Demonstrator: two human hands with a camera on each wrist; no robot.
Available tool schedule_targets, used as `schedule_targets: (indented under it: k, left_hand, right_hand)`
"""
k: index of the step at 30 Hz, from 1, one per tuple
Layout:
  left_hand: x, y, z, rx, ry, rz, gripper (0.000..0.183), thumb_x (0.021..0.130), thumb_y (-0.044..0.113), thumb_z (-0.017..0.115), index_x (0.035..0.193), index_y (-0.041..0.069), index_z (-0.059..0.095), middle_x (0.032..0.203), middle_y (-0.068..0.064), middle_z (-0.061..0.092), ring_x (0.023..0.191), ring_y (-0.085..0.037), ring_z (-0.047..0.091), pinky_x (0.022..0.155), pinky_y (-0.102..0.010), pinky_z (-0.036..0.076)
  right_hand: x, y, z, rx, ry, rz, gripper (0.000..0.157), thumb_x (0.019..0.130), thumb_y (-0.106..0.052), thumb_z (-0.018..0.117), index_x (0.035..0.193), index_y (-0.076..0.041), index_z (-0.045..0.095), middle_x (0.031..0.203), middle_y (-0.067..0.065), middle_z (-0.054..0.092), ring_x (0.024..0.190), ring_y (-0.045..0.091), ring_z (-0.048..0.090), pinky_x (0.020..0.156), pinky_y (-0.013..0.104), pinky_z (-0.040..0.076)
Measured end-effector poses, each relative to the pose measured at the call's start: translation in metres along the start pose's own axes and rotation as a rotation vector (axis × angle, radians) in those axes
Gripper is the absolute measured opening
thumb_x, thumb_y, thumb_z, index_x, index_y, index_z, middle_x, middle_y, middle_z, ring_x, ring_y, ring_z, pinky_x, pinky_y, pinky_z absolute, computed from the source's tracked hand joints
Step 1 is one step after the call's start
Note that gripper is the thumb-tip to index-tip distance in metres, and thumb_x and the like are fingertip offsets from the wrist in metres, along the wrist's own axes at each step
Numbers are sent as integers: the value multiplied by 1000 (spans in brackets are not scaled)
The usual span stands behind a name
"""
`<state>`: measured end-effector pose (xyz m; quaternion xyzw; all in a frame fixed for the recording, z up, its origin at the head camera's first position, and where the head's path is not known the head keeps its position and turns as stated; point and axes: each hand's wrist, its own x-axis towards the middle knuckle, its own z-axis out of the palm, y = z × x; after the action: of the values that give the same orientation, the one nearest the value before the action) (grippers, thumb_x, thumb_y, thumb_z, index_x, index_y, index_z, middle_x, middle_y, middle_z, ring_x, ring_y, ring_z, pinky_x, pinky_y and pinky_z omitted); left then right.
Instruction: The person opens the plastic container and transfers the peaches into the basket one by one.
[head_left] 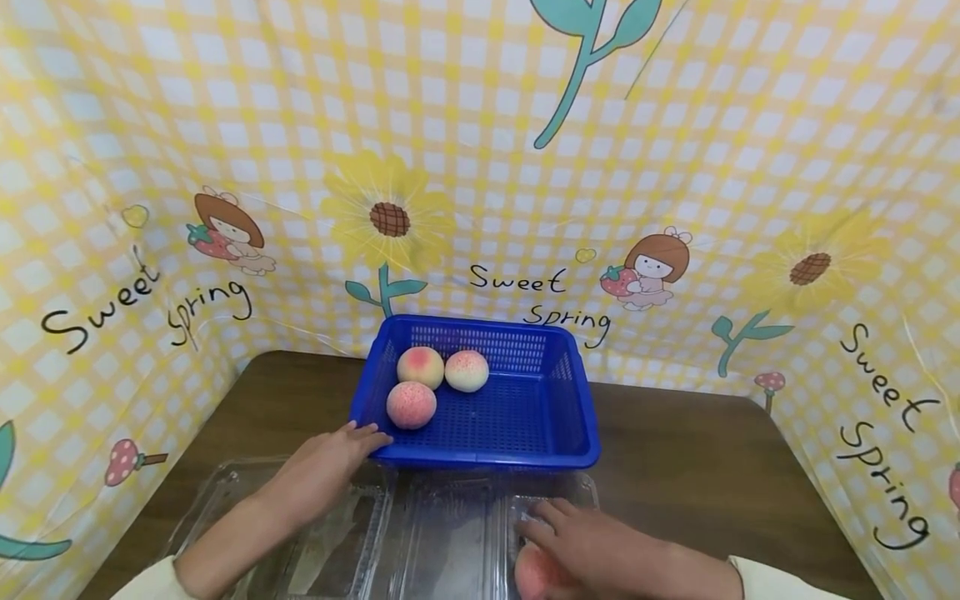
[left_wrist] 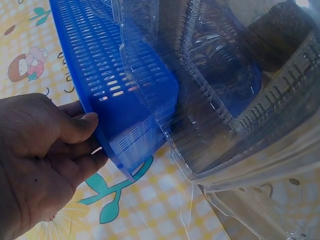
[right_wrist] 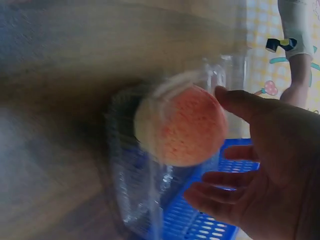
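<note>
A blue plastic basket [head_left: 487, 459] holds three pink-and-cream peaches: one behind [head_left: 420, 367], one to its right [head_left: 467, 371] and one in front [head_left: 412, 406]. My left hand [head_left: 318, 471] grips the basket's rim at its near left corner, the thumb laid on the rim in the left wrist view. In front of the basket lies a clear plastic clamshell box [head_left: 450, 533], spread open. Another peach [right_wrist: 192, 127] sits at the box's right side. My right hand [head_left: 592, 542] is over this peach, fingers spread loosely, the thumb tip right at its side.
A dark brown wooden table [head_left: 675, 450] bears the basket and box. Behind and on both sides hangs a yellow-and-white checked cloth [head_left: 480, 200] printed with flowers, girls and lettering, and the basket's back stands close to it.
</note>
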<state>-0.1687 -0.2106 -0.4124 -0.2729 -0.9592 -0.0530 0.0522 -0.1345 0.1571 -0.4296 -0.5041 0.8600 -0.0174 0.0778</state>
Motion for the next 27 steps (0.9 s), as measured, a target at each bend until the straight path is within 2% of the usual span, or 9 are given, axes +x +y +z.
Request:
schedule_targets:
  k: [5, 8, 14, 17, 21, 27]
  left_hand:
    - [-1, 0, 0, -6, 3, -8, 58, 69, -20, 66, 120, 7, 65, 124, -20, 64, 111, -45, 60, 76, -48, 58]
    - [-1, 0, 0, -6, 2, -9, 59, 69, -20, 66, 121, 7, 65, 125, -20, 63, 112, -45, 60, 76, -48, 57]
    - [0, -1, -1, -13, 18, -12, 59, 68, -21, 65, 119, 7, 65, 124, -20, 64, 111, -47, 60, 77, -50, 57]
    - [0, 0, -1, -10, 20, -9, 58, 68, -21, 65, 119, 6, 66, 124, -20, 64, 110, -47, 60, 77, -50, 57]
    - [0, 0, -2, -9, 19, 0, 58, 66, -20, 68, 119, 6, 66, 123, -21, 64, 110, -47, 61, 77, -49, 57]
    - [1, 2, -1, -15, 14, 3, 60, 65, -20, 69, 119, 6, 65, 124, -22, 63, 110, -47, 60, 77, -49, 57]
  right_hand:
    - [-3, 0, 11, 93, -97, 28, 59, 87, -41, 63, 139, -18, 44, 129, -1, 51, 115, 17, 54, 80, 32, 57]
    - [-5, 1, 13, 164, -131, 58, 61, 89, -44, 60, 142, -19, 41, 134, 0, 50, 119, 18, 54, 84, 35, 57]
    - [-7, 3, 13, 190, -102, 32, 63, 91, -44, 58, 145, -20, 37, 136, -1, 48, 120, 15, 51, 86, 32, 55]
    - [-6, 3, 13, 154, -50, 6, 60, 89, -35, 62, 144, -22, 39, 130, -2, 51, 115, 12, 52, 82, 27, 55]
    - [-5, 4, 15, 160, -30, 9, 61, 86, -26, 66, 142, -27, 41, 123, -6, 52, 108, 7, 52, 76, 23, 53]
    - [-6, 6, 16, 163, -12, -3, 61, 85, -25, 68, 140, -28, 42, 119, -8, 53, 102, 4, 52, 72, 20, 52]
